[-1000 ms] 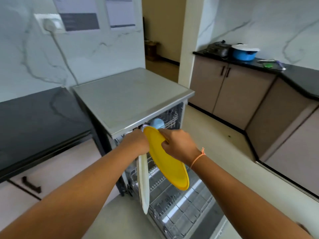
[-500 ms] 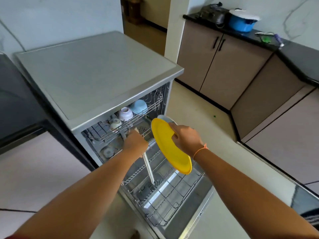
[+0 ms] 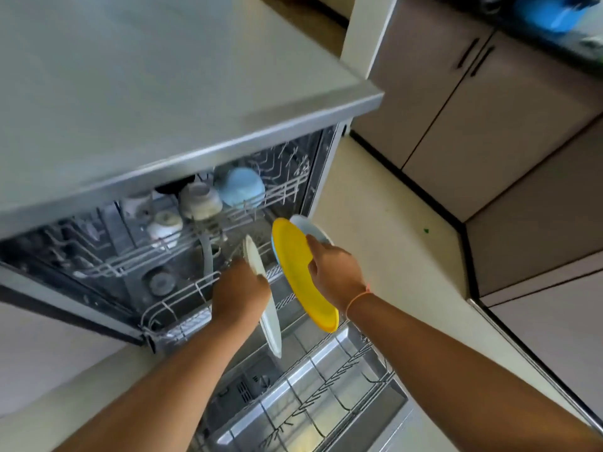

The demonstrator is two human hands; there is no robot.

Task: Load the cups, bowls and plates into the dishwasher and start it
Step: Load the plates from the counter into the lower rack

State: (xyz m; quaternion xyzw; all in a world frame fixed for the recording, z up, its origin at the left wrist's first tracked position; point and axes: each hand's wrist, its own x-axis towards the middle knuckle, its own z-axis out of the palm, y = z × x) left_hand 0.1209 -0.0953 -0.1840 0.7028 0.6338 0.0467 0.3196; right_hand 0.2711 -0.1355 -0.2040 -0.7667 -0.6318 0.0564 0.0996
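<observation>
The dishwasher (image 3: 182, 102) stands open with its lower rack (image 3: 326, 396) pulled out over the lowered door. My left hand (image 3: 239, 296) grips a white plate (image 3: 269, 324) on edge above the back of that rack. To its right, my right hand (image 3: 336, 272) holds a yellow plate (image 3: 300, 272) with a pale blue plate (image 3: 310, 228) stacked behind it, also tilted on edge above the rack. In the upper rack (image 3: 182, 243) sit a blue bowl (image 3: 241, 187) and several pale cups (image 3: 199, 200), upside down.
Brown cabinets (image 3: 463, 102) with dark handles stand to the right, under a black counter carrying a blue pot (image 3: 551, 11). Cream floor lies between them and the dishwasher. A white pillar (image 3: 368, 31) rises behind the machine.
My view has tipped down and closer to the open machine. Both hands have lowered the plates toward the pulled-out lower rack, the white plate now just above its back part.
</observation>
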